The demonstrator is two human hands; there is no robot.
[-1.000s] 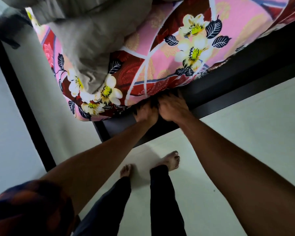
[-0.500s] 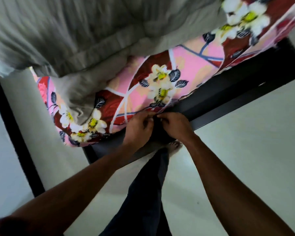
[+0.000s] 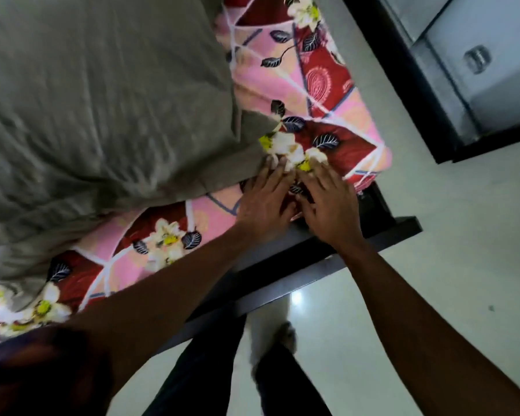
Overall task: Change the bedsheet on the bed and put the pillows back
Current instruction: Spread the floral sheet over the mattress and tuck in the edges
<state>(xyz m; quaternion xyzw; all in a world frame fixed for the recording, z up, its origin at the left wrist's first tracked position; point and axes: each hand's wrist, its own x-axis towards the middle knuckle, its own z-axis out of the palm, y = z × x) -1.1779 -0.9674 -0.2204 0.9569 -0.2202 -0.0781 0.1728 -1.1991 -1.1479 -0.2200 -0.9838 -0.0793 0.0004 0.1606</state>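
A pink and red floral bedsheet (image 3: 321, 94) covers the mattress, wrapped over its corner. A rumpled grey-green blanket or pillow (image 3: 96, 97) lies on top of it, filling the upper left. My left hand (image 3: 264, 199) and my right hand (image 3: 327, 202) rest side by side, flat on the sheet at the mattress corner, fingers spread and pointing up the bed. Neither hand holds anything. The dark bed frame (image 3: 318, 256) runs under the mattress edge just below my hands.
A dark cabinet with grey drawers (image 3: 475, 70) stands at the upper right, close to the bed corner. Pale glossy floor (image 3: 433, 223) lies between bed and cabinet. My legs in dark trousers (image 3: 210, 364) stand beside the frame.
My hands have left the gap under the mattress edge and now lie flat on the sheet at the corner. The view has swung right, bringing the cabinet into sight.
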